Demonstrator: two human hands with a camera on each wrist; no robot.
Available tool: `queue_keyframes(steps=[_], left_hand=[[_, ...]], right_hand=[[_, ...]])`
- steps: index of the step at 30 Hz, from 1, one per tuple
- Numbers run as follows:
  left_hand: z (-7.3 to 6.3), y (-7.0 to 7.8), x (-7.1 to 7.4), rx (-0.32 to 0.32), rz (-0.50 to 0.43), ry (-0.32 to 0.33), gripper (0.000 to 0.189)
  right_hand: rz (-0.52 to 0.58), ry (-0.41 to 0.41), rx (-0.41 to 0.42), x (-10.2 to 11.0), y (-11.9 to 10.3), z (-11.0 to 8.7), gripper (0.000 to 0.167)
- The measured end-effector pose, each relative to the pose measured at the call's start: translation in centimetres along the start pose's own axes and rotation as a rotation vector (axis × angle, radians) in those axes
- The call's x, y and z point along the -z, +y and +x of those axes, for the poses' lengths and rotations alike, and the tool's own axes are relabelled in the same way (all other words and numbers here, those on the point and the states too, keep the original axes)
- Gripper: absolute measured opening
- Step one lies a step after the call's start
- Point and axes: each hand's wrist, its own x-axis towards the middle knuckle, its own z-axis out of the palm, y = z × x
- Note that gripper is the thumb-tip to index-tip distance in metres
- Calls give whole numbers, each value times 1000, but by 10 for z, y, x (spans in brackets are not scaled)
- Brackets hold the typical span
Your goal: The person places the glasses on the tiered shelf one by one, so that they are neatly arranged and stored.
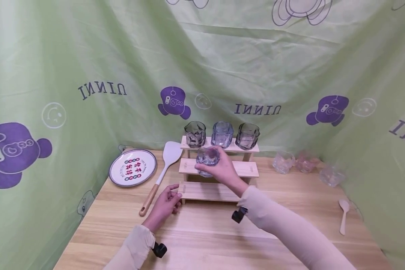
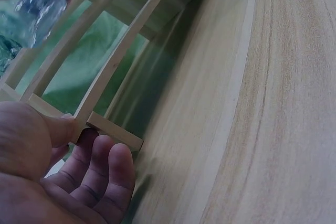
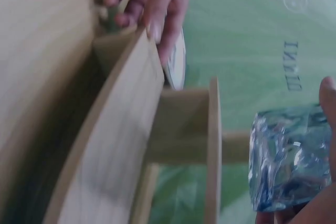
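My right hand (image 1: pixel 226 170) grips a clear, faintly bluish glass cup (image 1: pixel 207 157) with a wavy wall, held over the middle step of a three-step wooden shelf rack (image 1: pixel 209 192). In the right wrist view the cup (image 3: pixel 286 156) appears beside the edge of that step, apart from it. My left hand (image 1: pixel 165 204) pinches the left end of the lowest step; the left wrist view has the thumb (image 2: pixel 60 129) on the board and the fingers curled beneath. Along the top step stand a grey cup (image 1: pixel 195 135), a bluish cup (image 1: pixel 222 135) and another grey cup (image 1: pixel 247 137).
Left of the rack lie a white spatula (image 1: pixel 172 152) with a wooden handle and a printed plate (image 1: pixel 133 182). At the right back are two clear cups (image 1: pixel 283 163) and a pinkish cup (image 1: pixel 305 162). A small spoon (image 1: pixel 344 215) lies near the table's right edge. Green curtain (image 1: pixel 222 75) surrounds the table.
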Motion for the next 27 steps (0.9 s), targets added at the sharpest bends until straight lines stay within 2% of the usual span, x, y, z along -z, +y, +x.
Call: queue_keyframes(steps=[5,10,16,20,27], left_hand=[[0,0,1,-10,1,-24,48],[0,-1,1,-12,18,-15,48],[1,-2,-1,-11,2,-21,47],[2,-4,-2,6,0,-26,48],[2,-2,-2,10,15,11,46]], right_hand=[[-56,56,-28,-29,1,6,84],[-53,84,-56,-41,3,10,86],[-71,74,-51,-40,8,11,86],[-83,61,-29,-33,10,7,92],[-119,40,-17,-25,15,0,90]])
